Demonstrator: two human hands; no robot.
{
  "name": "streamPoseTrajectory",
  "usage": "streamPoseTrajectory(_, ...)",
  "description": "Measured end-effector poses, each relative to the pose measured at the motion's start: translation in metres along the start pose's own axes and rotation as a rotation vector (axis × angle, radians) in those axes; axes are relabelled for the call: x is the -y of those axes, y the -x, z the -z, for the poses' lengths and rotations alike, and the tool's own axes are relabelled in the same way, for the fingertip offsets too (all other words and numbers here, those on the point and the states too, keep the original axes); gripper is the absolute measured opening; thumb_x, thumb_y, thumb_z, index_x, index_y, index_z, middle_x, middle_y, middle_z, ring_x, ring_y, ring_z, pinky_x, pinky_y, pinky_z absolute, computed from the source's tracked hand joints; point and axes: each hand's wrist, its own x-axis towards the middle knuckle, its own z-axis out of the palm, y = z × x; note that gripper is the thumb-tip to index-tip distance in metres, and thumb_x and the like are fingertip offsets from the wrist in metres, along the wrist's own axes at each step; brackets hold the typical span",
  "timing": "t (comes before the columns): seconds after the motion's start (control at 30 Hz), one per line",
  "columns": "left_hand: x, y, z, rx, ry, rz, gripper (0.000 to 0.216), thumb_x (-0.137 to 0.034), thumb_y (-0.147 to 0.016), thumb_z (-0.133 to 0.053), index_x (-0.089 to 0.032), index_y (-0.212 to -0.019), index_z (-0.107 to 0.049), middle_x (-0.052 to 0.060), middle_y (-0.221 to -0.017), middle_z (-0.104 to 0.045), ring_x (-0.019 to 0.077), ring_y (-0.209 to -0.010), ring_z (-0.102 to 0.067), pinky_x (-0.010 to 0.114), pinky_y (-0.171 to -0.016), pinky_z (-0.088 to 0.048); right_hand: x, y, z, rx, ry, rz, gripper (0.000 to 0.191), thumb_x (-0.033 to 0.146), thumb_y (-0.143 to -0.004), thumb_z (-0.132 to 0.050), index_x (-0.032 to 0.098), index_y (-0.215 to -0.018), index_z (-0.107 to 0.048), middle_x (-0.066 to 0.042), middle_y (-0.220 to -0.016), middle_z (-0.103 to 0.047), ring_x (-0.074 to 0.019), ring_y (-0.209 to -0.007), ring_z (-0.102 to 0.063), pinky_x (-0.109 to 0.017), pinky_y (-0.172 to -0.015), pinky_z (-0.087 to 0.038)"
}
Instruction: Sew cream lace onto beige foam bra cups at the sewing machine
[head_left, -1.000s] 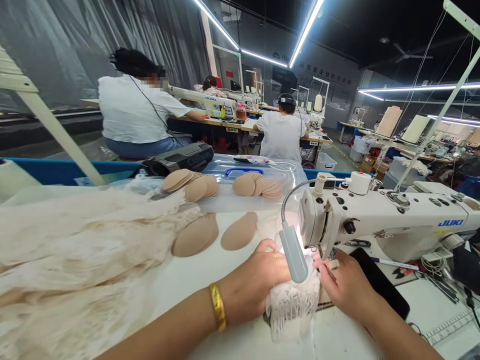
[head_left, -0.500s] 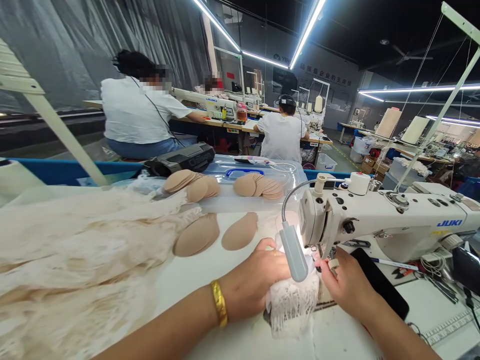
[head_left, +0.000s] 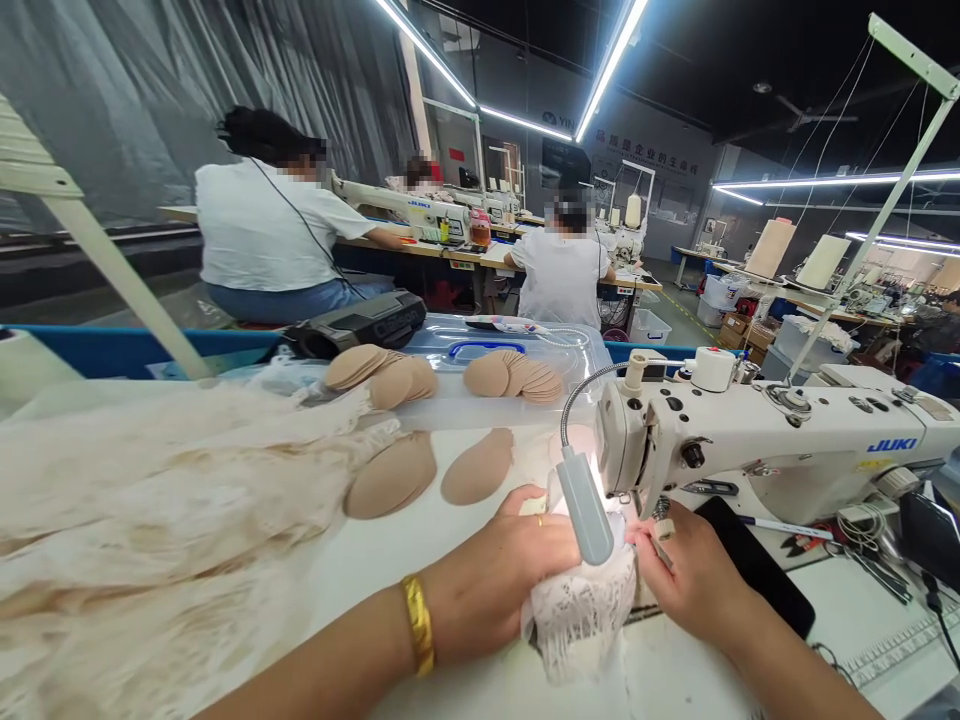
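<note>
My left hand [head_left: 499, 572] lies curled on a piece of white lace fabric [head_left: 581, 615] at the needle of a white JUKI sewing machine [head_left: 765, 440]. It wears a ring and a gold bracelet. My right hand [head_left: 694, 580] pinches the same lace from the right, just below the presser foot. A grey gooseneck lamp [head_left: 585, 492] hangs over the lace between both hands and hides the needle area. Two beige bra pads [head_left: 431, 475] lie on the table just beyond my left hand.
A heap of cream lace garments [head_left: 150, 530] fills the left of the table. More beige pads [head_left: 450, 375] sit on a clear plastic box. A black phone [head_left: 757, 565], a pen and scissors [head_left: 847, 550] lie to the right. Other people sew at tables behind.
Both hands have shifted the lace slightly left and toward me under the machine. The view has tilted a little.
</note>
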Motion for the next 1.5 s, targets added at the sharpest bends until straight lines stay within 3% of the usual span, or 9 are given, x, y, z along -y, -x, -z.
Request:
streamPoseTrajectory(0.3,-0.027,-0.002,-0.011,0.021,-0.223,0.322,0.042,-0.058,-0.082,-0.075,-0.019,-0.096,-0.070,0.011,-0.093,-0.069,0.0333,-0.087,-0.060,0.057,-0.093,-0.039,0.017,-0.003,-0.002,0.323,-0.035,0.141,0.009,0.025,-0.100,-0.066,0.024,-0.106,-0.059,-0.002,-0.098,-0.071,-0.0217,-0.094,-0.061,-0.032,-0.084,-0.048)
streamPoseTrajectory(0.53,-0.041,-0.004,0.006,0.069,-0.283,0.296,0.017,-0.025,-0.094,-0.062,-0.020,-0.078,-0.063,0.008,-0.083,-0.068,0.0276,-0.080,-0.059,0.048,-0.084,-0.038,0.005,0.002,-0.011,0.299,0.224,0.102,0.020,0.012,-0.100,-0.048,0.023,-0.085,-0.055,-0.002,-0.084,-0.062,-0.0186,-0.071,-0.054,-0.030,-0.068,-0.042)
streamPoseTrajectory(0.63,-0.036,-0.007,0.003,-0.013,-0.233,0.242,0.028,-0.016,-0.101,-0.044,-0.020,-0.081,-0.064,0.009,-0.087,-0.069,0.0274,-0.084,-0.059,0.046,-0.081,-0.036,0.008,0.002,-0.007,0.236,0.162,0.113,0.011,0.033,-0.103,-0.060,0.024,-0.098,-0.058,-0.002,-0.092,-0.068,-0.0195,-0.074,-0.058,-0.031,-0.070,-0.045)
streamPoseTrajectory(0.73,-0.034,-0.011,0.000,-0.113,-0.134,0.207,0.031,-0.020,-0.104,-0.041,-0.021,-0.086,-0.066,0.009,-0.093,-0.069,0.0272,-0.088,-0.058,0.044,-0.082,-0.036,0.013,0.001,-0.010,0.098,0.144,0.166,0.037,0.047,-0.098,-0.072,0.022,-0.121,-0.056,-0.007,-0.115,-0.072,-0.0241,-0.094,-0.064,-0.033,-0.078,-0.048)
streamPoseTrajectory(0.9,-0.035,-0.007,0.004,-0.069,-0.018,0.158,0.030,-0.038,-0.108,-0.044,-0.023,-0.099,-0.068,0.008,-0.108,-0.070,0.0279,-0.096,-0.057,0.043,-0.088,-0.036,0.010,0.001,-0.020,0.040,0.278,0.222,0.027,0.002,-0.092,-0.047,0.023,-0.101,-0.062,-0.002,-0.083,-0.067,-0.0209,-0.071,-0.053,-0.033,-0.069,-0.041)
streamPoseTrajectory(1.03,-0.032,0.008,0.015,0.042,0.075,0.117,0.048,-0.065,-0.091,-0.069,-0.030,-0.123,-0.065,0.004,-0.111,-0.067,0.0274,-0.095,-0.057,0.040,-0.090,-0.035,0.002,0.000,-0.008,0.098,0.261,0.179,0.034,-0.001,-0.084,-0.045,0.022,-0.094,-0.067,-0.002,-0.077,-0.063,-0.0209,-0.071,-0.048,-0.032,-0.066,-0.037)
streamPoseTrajectory(1.23,-0.027,0.007,0.007,0.044,0.042,0.096,0.017,-0.014,-0.086,-0.062,-0.027,-0.096,-0.067,0.003,-0.103,-0.069,0.0259,-0.095,-0.060,0.041,-0.091,-0.032,0.000,-0.006,0.027,0.321,0.081,0.073,0.034,-0.002,-0.086,-0.053,0.026,-0.087,-0.072,0.000,-0.084,-0.070,-0.0208,-0.081,-0.054,-0.029,-0.069,-0.041)
streamPoseTrajectory(1.37,-0.018,0.003,-0.006,0.004,0.029,0.034,0.022,-0.011,-0.083,-0.061,-0.028,-0.095,-0.069,0.001,-0.095,-0.072,0.0228,-0.085,-0.063,0.043,-0.097,-0.030,0.002,-0.010,0.041,0.431,-0.161,0.011,0.016,0.015,-0.096,-0.067,0.029,-0.095,-0.076,0.001,-0.088,-0.074,-0.0205,-0.086,-0.062,-0.029,-0.075,-0.049)
streamPoseTrajectory(1.5,-0.012,0.000,-0.006,-0.035,-0.021,0.010,0.026,-0.009,-0.086,-0.061,-0.030,-0.097,-0.071,0.000,-0.098,-0.075,0.0229,-0.092,-0.065,0.045,-0.102,-0.028,0.006,-0.010,0.028,0.311,-0.229,-0.035,0.026,0.024,-0.108,-0.053,0.030,-0.102,-0.078,0.001,-0.090,-0.076,-0.0187,-0.084,-0.067,-0.029,-0.079,-0.053)
